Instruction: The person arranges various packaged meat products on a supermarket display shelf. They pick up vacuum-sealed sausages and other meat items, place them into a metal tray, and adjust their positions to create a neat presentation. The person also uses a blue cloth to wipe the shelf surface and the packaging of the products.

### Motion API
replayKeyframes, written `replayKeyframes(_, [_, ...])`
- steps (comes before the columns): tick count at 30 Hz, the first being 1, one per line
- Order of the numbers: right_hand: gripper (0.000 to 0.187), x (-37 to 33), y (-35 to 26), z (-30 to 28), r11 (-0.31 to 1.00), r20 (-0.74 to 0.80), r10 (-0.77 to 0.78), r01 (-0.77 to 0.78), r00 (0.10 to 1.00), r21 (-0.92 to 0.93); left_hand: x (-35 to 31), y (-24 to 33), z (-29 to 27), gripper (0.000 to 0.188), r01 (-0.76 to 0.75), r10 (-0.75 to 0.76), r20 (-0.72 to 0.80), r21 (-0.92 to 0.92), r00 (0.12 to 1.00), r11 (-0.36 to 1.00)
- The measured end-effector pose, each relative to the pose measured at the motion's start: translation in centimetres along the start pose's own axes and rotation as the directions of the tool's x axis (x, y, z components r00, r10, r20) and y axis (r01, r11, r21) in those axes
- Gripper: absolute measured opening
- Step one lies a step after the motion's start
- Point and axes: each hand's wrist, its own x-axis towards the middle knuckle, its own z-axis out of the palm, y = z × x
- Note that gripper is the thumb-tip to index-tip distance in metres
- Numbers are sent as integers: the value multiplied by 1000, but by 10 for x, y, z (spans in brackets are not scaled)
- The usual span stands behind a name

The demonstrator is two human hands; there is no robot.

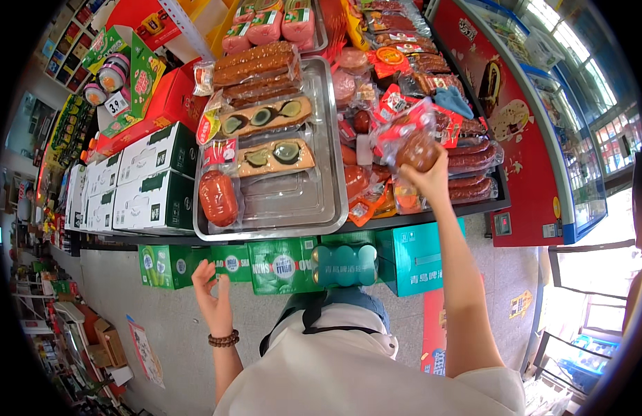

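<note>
Right of centre, the right hand (432, 182) has its fingers closed on a meat pack (418, 151). Lower left, below the tray (339, 166), the left hand (215, 299) is empty, fingers loosely curled.

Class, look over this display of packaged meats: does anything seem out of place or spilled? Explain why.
Yes: a crumpled blue cloth or glove lies on the packaged meats, beyond the right hand. It looks odd because, unlike its neighbours, it isn't food. No spill is visible.

A rounded, glossy brown packaged meat (418, 152), wrapped in clear, crinkled plastic, is held in the right hand (432, 178), right of centre.
</note>
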Motion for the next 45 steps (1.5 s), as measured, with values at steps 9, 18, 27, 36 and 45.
replayKeyframes(9, [81, 3, -20, 39, 730, 76, -224, 219, 972, -647, -9, -4, -1, 45, 23, -23, -30, 3, 999, 1000])
replayKeyframes(18, [46, -26, -23, 106, 545, 702, -381, 760, 601, -355, -8, 9, 2, 44, -16, 16, -14, 18, 1000, 1000])
replayKeyframes(27, [70, -50, -83, 31, 825, 341, -170, 322, 925, -464, -15, 11, 7, 48, -101, 102, 16, -34, 995, 994])
replayKeyframes(36, [71, -129, -199, -2, 932, -52, 194, -167, 980, 321, 4, 90, 61, 71, 81, 293, 555, -552, 778, 830])
replayKeyframes(45, [74, -176, -257, 24, 931, 381, -191, 43, 905, 364, 23, 97, 55, 56, 179, 178, 416, -686, 892, 705])
